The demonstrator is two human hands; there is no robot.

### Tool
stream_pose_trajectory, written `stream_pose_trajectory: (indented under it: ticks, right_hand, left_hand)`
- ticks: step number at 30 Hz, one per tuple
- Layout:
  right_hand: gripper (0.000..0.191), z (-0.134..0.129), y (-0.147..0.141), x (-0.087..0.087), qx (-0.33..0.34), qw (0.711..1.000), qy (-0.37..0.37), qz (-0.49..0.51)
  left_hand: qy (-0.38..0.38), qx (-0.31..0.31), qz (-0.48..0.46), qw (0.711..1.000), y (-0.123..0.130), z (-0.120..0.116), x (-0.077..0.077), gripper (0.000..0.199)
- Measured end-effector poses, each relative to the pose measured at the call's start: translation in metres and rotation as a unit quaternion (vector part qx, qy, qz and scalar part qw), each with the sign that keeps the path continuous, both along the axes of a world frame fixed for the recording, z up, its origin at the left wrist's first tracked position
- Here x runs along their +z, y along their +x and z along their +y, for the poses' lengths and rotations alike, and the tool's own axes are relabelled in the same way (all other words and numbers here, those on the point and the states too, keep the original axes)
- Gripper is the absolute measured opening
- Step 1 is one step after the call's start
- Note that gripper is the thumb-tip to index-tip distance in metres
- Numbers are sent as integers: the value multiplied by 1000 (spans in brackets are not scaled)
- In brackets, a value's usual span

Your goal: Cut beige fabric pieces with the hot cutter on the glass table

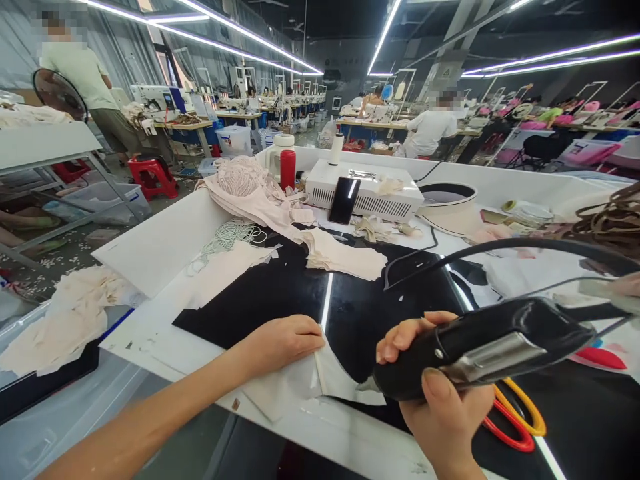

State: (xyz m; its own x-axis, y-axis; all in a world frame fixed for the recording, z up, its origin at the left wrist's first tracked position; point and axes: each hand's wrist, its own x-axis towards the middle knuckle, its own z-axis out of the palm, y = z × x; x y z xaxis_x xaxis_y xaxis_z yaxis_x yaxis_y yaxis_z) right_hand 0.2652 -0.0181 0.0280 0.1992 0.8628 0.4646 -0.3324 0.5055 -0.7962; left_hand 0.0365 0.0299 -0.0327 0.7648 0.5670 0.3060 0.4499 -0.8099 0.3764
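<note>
My left hand (pixel 287 345) pinches the upper edge of a pale fabric piece (pixel 337 377) lying over the table's front part. In my right hand (pixel 443 400) is a black handheld tool (pixel 480 347) with a metal lever, my fingers wrapped round it. The tool's narrow tip touches or hovers just over the right part of the fabric; which one, I cannot tell. A cable runs from the tool's rear to the right. Scissors with red and orange handles (pixel 536 417) lie partly hidden behind my right hand.
Pale fabric strips (pixel 345 255) lie on the black mat (pixel 270 293). Behind stand a white vented box (pixel 367 190), a leaning phone (pixel 345 200), a red bottle (pixel 287 169) and a visor (pixel 450 203). Green cord (pixel 233 237) lies left. Other people are at the back.
</note>
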Motion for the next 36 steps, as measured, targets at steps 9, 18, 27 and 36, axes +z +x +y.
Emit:
stream_pose_trajectory:
  ticks: [9, 18, 27, 36]
  right_hand:
    - [35, 48, -33, 9, -54, 998, 10, 22]
    - [38, 62, -47, 0, -44, 999, 17, 13]
    - [37, 60, -46, -9, -32, 999, 24, -8]
    - [40, 51, -40, -7, -27, 999, 36, 23]
  left_hand:
    - [20, 13, -8, 1000, 4, -3, -1, 21]
    - [34, 6, -31, 999, 5, -3, -2, 19]
    - [47, 9, -40, 998, 4, -2, -1, 20]
    - [8, 5, -52, 999, 3, -3, 4, 26]
